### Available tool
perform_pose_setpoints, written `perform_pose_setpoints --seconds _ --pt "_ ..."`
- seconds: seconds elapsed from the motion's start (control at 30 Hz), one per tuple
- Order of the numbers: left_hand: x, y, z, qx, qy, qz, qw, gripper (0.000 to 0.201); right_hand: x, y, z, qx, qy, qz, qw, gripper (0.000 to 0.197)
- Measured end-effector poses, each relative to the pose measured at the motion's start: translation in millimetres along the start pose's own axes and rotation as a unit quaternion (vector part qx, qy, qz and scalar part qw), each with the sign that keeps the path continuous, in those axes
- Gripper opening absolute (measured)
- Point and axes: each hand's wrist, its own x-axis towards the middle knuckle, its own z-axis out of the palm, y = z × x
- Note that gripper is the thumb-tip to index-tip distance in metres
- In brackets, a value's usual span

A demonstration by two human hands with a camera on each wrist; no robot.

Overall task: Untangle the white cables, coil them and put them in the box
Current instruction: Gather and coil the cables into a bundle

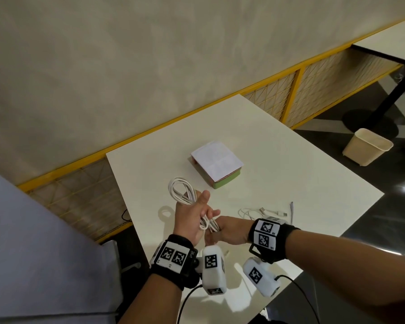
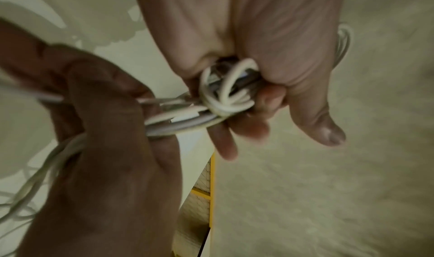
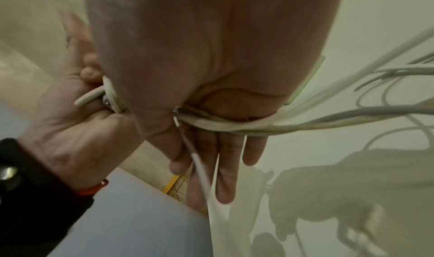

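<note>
My left hand (image 1: 197,215) is raised above the white table (image 1: 290,160) and grips a coil of white cable (image 1: 181,191), whose loops stick up and to the left. In the left wrist view the bunched strands (image 2: 225,95) sit between its fingers and thumb. My right hand (image 1: 225,232) meets it from the right and holds the same cable's strands (image 3: 234,127) across its palm. A second, loose white cable (image 1: 262,212) lies on the table by the right wrist. The box (image 1: 216,167), with a white lid and a green side, stands shut behind the hands.
The table's front edge runs just under my wrists, its right edge close to the loose cable. A yellow-framed mesh partition (image 1: 297,94) backs the table. On the dark floor at right stands a cream bin (image 1: 367,146), near another table's black pedestal (image 1: 388,99).
</note>
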Motion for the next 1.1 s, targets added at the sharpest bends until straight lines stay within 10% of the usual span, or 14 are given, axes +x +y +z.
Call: perform_pose_setpoints --seconds 0.17,0.33,0.6,1.1 --pt "5 3 -12 0.045 0.026 0.005 0.999 0.030 -11 4 -5 0.001 -0.023 0.053 0.998 0.021" --pt "9 0 -27 0.103 0.025 -0.002 0.994 0.034 -20 13 -26 -0.254 -0.001 0.118 0.960 0.030" --pt "12 -29 -45 0.242 0.020 -0.026 0.970 0.040 -28 -5 -60 -0.400 0.299 0.029 0.866 0.017" --pt "-4 -36 -28 0.357 -0.073 -0.013 0.931 0.047 -10 -41 -41 -0.180 0.270 -0.067 0.944 0.041"
